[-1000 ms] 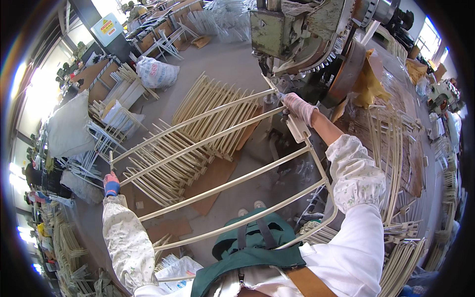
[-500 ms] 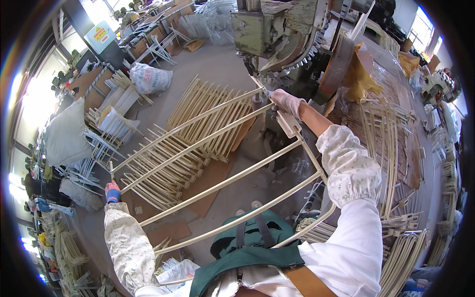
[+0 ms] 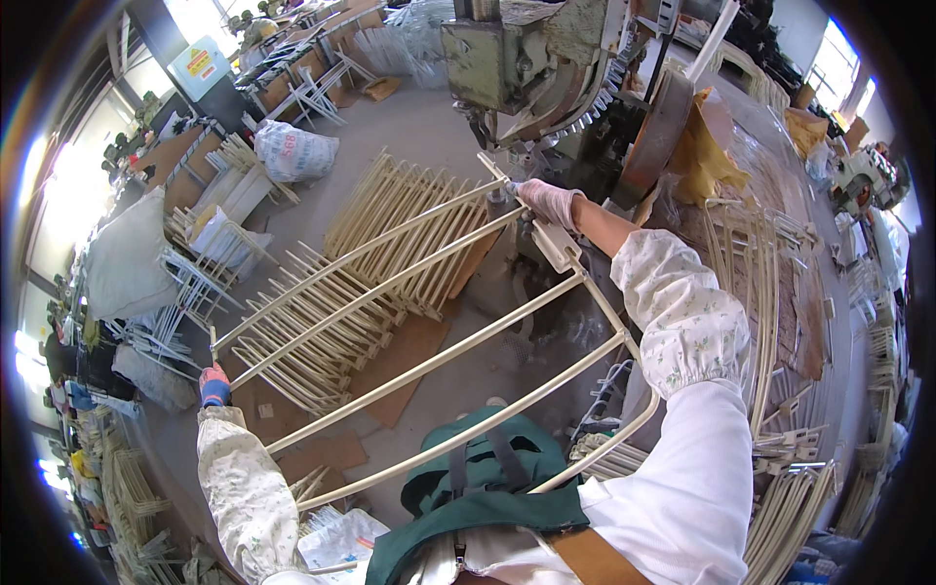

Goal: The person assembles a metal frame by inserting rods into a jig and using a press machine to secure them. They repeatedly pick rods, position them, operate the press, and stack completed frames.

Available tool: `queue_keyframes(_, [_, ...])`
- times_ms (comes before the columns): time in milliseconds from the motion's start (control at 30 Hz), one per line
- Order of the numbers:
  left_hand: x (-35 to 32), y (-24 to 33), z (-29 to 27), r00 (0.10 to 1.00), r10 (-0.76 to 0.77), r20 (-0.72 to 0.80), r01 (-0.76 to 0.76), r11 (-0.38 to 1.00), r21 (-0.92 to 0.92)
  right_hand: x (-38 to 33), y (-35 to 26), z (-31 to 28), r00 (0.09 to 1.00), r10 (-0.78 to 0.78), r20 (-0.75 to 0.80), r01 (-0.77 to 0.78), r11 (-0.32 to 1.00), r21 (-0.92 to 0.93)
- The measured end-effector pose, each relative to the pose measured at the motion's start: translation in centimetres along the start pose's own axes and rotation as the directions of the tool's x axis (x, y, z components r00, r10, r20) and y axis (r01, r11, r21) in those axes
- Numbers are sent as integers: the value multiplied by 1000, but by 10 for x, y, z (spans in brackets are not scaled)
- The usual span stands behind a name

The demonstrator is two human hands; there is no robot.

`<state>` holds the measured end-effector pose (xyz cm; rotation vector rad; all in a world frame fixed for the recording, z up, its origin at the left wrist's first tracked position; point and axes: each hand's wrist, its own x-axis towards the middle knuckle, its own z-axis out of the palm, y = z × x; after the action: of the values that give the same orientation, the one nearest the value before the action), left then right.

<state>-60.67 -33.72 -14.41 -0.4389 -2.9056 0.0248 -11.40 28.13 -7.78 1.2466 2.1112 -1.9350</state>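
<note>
A large cream-coloured tubular metal frame (image 3: 429,367) with several curved crossbars spans the space in front of me, reaching back toward my body. My left hand (image 3: 214,386), in a pink and blue glove, is closed round its far left side. On the opposite side my right hand (image 3: 548,203), in a pale pink glove, grips the side rail near the far corner. A flat cream plate (image 3: 558,246) sits on that rail just below my right hand. Just beyond that corner stands a worn green machine (image 3: 478,66) with a toothed curved part; whether the frame touches it I cannot tell.
Stacked cream frames (image 3: 409,234) lie on the floor beneath the held one, partly over cardboard (image 3: 414,375). More bent tubes (image 3: 756,302) stand at the right. A white sack (image 3: 295,151) and a pale cushion-like bag (image 3: 127,258) are at the left.
The frame and both my hands have shifted slightly left in the view, the right hand a little more. Both hands keep their hold.
</note>
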Motion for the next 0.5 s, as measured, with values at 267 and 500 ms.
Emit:
queue_keyframes(267, [-15, -17, -4, 992, -124, -22, 125, 992, 27, -23, -8, 57, 311, -910, -276, 218, 351, -911])
queue_keyframes(500, [7, 1, -1, 1000, -20, 18, 19, 999, 44, 51, -14, 62, 984, -179, -14, 48, 189, 981])
